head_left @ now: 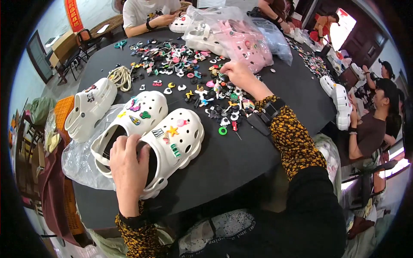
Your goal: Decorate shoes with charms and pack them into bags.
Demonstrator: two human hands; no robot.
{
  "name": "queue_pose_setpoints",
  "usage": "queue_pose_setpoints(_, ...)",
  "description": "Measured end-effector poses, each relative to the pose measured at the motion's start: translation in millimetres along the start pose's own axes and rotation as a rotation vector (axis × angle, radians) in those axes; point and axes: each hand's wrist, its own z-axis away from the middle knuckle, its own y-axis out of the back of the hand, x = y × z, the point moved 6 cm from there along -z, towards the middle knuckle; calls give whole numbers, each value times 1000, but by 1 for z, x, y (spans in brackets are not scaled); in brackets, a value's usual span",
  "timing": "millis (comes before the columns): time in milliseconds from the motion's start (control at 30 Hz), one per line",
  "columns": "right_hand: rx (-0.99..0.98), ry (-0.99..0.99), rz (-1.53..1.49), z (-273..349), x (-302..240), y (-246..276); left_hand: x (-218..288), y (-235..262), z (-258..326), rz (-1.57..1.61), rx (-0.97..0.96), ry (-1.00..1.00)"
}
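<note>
3 decorated white clogs are set out on the black table (234, 157). The starfish clog (189, 133), nearest of them, is marked by an orange starfish charm and is held by the left hand (129, 172): its rim is gripped narrowly, with the thumb placed inside the opening and the fingers curled outside. Just left of the starfish clog, the cactus clog (151, 105) is seen; farther left, the panda clog (97, 107) is placed, near a clear plastic sheet (86, 167).

The right hand (241, 77) is extended beyond the starfish clog and to its right, over loose charms (180, 55). Its fingers are bent; whether anything is pinched between them cannot be told. 1 green ring (220, 131) is found just right of the starfish clog. Far beyond the starfish clog, pink clogs (254, 53) are enclosed in a clear bag (198, 19), and 1 white clog (177, 26) is handled by another person (146, 13).
</note>
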Motion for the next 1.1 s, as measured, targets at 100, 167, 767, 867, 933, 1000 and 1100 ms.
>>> queue_pose_setpoints(100, 49, 41, -110, 9, 3, -1, -1, -1, 1, -4, -4, 3)
queue_pose_setpoints(167, 18, 88, -167, 13, -4, -11, -2, 0, 2, -4, -7, 0)
queue_pose_setpoints(767, -367, 125, 170, 30, -19, -27, -6, -2, 0, -2, 2, 8)
queue_pose_setpoints(867, -337, 118, 164, 34, -6, -16, -5, -4, -1, 7, 0, 25)
queue_pose_setpoints(933, -297, 133, 156, 36, 0, -11, -3, -5, -1, 23, -8, 25)
queue_pose_setpoints(1000, -326, 98, 32, 38, 3, -10, -4, -4, 0, 25, -7, 37)
queue_pose_setpoints(1100, -322, 82, -1, 41, 5, -9, -3, -2, -1, 13, -12, 26)
